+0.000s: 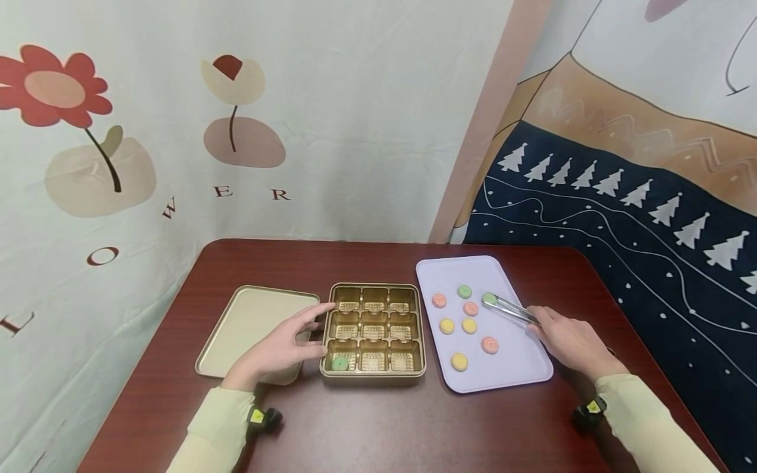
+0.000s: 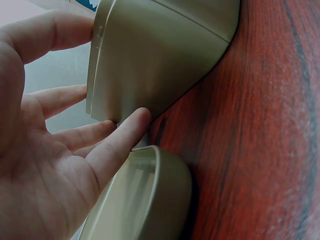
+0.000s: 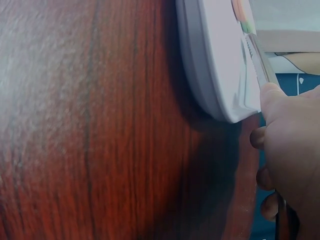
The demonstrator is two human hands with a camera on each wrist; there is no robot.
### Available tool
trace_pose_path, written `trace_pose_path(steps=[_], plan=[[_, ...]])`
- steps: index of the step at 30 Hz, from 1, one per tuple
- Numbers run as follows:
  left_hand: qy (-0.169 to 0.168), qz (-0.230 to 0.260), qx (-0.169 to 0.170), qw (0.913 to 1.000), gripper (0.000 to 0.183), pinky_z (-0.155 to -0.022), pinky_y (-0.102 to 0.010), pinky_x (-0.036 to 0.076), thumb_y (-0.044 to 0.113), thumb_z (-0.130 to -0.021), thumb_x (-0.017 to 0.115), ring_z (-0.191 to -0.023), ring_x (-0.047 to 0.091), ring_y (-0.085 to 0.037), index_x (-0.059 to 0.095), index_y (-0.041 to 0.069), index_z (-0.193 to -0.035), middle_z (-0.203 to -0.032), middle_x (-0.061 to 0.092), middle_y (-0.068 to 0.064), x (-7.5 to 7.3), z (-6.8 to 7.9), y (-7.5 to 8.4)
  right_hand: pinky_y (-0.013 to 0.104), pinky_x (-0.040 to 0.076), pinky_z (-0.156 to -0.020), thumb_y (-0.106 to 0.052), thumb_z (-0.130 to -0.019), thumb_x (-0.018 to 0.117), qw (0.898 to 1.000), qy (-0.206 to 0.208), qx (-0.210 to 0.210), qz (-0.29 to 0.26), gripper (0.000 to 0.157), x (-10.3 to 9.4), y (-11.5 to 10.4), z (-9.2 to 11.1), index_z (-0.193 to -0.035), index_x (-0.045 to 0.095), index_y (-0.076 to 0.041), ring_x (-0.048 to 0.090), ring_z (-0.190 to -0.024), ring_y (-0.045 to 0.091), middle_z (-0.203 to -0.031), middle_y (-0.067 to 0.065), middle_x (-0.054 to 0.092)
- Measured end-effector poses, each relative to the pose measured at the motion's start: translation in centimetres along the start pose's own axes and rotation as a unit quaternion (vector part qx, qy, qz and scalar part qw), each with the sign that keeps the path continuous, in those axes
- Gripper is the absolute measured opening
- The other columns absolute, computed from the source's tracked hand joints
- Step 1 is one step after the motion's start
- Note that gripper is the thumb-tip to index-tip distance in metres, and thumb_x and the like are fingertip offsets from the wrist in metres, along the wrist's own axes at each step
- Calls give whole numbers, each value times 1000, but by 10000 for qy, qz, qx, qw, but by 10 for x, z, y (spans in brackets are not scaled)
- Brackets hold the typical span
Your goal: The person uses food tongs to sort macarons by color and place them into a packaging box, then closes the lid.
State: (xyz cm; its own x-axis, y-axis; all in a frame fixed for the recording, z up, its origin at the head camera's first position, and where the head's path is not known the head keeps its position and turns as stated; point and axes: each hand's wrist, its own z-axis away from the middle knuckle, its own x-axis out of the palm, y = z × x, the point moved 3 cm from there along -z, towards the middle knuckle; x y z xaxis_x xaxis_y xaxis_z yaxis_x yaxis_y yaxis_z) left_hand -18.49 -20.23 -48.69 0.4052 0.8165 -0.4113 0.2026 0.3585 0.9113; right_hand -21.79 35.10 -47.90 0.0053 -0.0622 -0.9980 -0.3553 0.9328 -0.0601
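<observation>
In the head view my right hand (image 1: pixel 572 341) grips metal tongs (image 1: pixel 513 309), whose tips are around a green macaron (image 1: pixel 489 299) on the lilac tray (image 1: pixel 520 361). The right wrist view shows the thumb pressed along the tongs (image 3: pixel 262 62). Left of the tray stands a gold box (image 1: pixel 374 376) with a sectioned insert; another green macaron (image 1: pixel 340 363) lies in its front left compartment. My left hand (image 1: pixel 282 345) rests against the box's left side, its fingers extended, and the left wrist view shows fingertips touching the box wall (image 2: pixel 155 60).
A gold lid (image 1: pixel 260 322) lies left of the box, partly under the left hand. Several pink (image 1: pixel 489 345), yellow (image 1: pixel 458 362) and green (image 1: pixel 464 291) macarons are spread over the tray. All stand on a dark red wooden table (image 1: pixel 378 427), with a printed curtain (image 1: pixel 367 131) behind.
</observation>
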Motion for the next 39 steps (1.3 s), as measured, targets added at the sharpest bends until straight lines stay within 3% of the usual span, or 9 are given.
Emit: trace_pose_path(steps=[13, 23, 33, 39], plan=[[14, 61, 5, 10000, 87, -108, -55, 55, 9, -89, 80, -141, 41, -59, 35, 9, -163, -168, 26, -26, -1, 0, -1, 61, 62, -91, -33, -104, 67, 9997, 169, 106, -147, 54, -17, -10, -2, -148, 46, -11, 66, -103, 29, -136, 17, 64], [-10, 54, 22, 10000, 88, -109, -57, 53, 11, -89, 80, -141, 41, -60, 34, 8, -164, -169, 25, -27, 0, 0, -1, 63, 62, -88, -27, -103, 68, 9983, 566, 48, -121, 50, -37, -12, -6, -147, 49, -9, 68, -102, 33, -135, 19, 65], [-26, 19, -16, 10000, 87, -110, -57, 52, 11, -90, 80, -142, 40, -60, 34, 8, -164, -169, 25, -26, 0, 1, 2, 62, 61, -90, -27, -103, 68, 9985, 512, 13, -193, 50, -39, -21, -6, -146, 49, -10, 68, -102, 31, -134, 17, 65], [-6, 3, -54, 10000, 87, -110, -57, 53, 9, -90, 80, -141, 41, -60, 34, 7, -164, -169, 26, -26, 0, 1, 4, 59, 62, -91, -29, -103, 68, 9981, 567, -133, -206, 50, -42, -38, -12, -147, 50, -11, 68, -104, 30, -135, 16, 66]])
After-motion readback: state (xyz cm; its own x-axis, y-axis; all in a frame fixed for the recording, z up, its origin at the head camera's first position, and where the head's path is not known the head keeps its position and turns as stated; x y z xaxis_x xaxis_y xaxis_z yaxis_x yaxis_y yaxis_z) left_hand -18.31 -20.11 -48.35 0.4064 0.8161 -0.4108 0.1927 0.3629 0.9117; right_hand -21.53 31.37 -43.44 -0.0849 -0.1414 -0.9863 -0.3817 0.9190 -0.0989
